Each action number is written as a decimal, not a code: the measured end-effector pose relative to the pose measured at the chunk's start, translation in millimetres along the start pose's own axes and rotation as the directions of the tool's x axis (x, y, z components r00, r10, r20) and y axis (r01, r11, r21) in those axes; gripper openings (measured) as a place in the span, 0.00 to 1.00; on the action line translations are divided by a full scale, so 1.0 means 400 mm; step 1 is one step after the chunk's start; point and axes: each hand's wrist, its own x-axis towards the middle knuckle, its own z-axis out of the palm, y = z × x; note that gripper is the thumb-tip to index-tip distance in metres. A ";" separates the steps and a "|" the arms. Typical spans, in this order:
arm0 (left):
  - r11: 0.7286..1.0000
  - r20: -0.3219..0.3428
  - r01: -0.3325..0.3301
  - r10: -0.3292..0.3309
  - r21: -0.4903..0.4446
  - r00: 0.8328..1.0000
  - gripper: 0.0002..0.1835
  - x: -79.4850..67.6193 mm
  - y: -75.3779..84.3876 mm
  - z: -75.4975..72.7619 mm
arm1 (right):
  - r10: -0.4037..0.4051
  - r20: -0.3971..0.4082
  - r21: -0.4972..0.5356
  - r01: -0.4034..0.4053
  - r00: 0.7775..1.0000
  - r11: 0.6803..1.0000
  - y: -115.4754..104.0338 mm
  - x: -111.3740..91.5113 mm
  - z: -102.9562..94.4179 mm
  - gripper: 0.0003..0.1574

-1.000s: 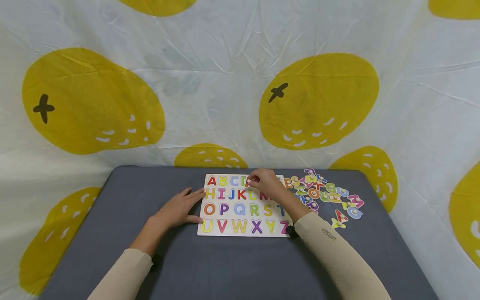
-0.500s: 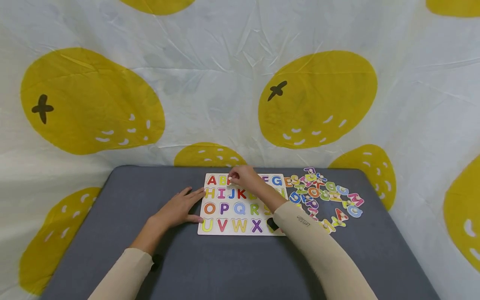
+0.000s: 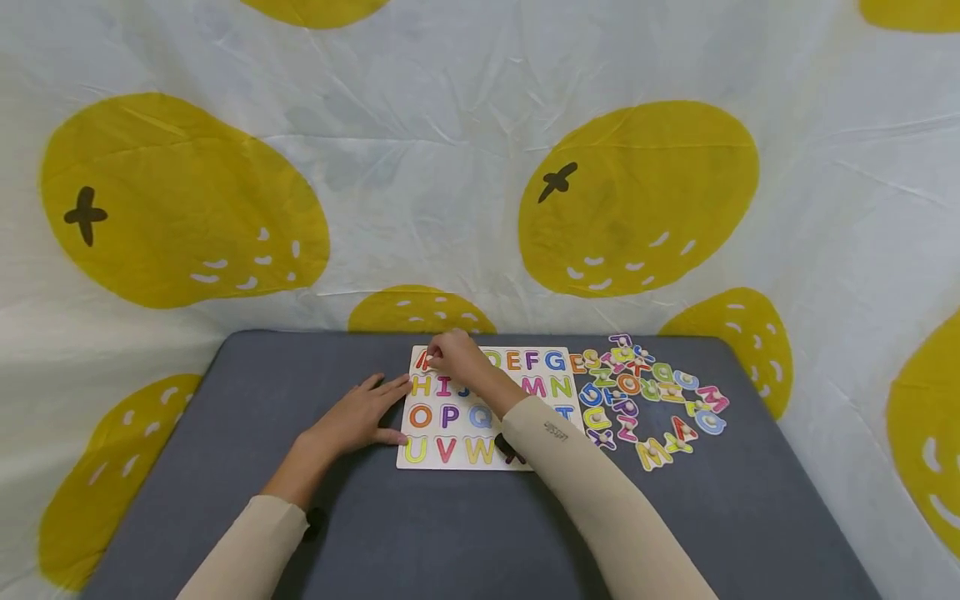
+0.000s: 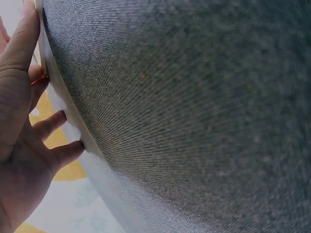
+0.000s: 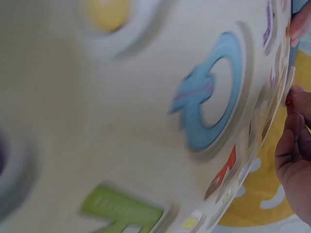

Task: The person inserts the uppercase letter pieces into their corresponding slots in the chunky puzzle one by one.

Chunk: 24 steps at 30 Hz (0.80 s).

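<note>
The alphabet puzzle board [image 3: 408, 457], pale with rows of coloured letter recesses, lies on the table. At its upper left corner my right hand [image 3: 459, 357] pinches a red letter puzzle piece [image 3: 421, 362], held over the first spot of the top row. In the right wrist view the thumb and finger [image 5: 297, 99] meet on a small red bit of it. My left hand [image 3: 363, 419] rests along the board's left edge, fingers spread and thumb low by the U. The left wrist view shows its fingers [image 4: 51, 125] stretched out beside the board's edge.
Several loose letter pieces [image 3: 628, 385] with small knobs lie scattered to the right of the board. The grey table [image 3: 420, 533] ends at the back against a hanging cloth [image 3: 420, 208] with yellow fruit shapes. My right forearm crosses the board's lower right.
My right hand has moved left along the top row, from around the D to the A spot, carrying the red letter piece. The left hand has stayed put.
</note>
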 end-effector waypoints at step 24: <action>1.000 -0.014 0.002 -0.002 -0.016 1.000 0.51 -0.001 0.008 -0.006 | 0.046 0.014 0.003 -0.046 0.999 0.999 -0.019 0.031 0.024 0.08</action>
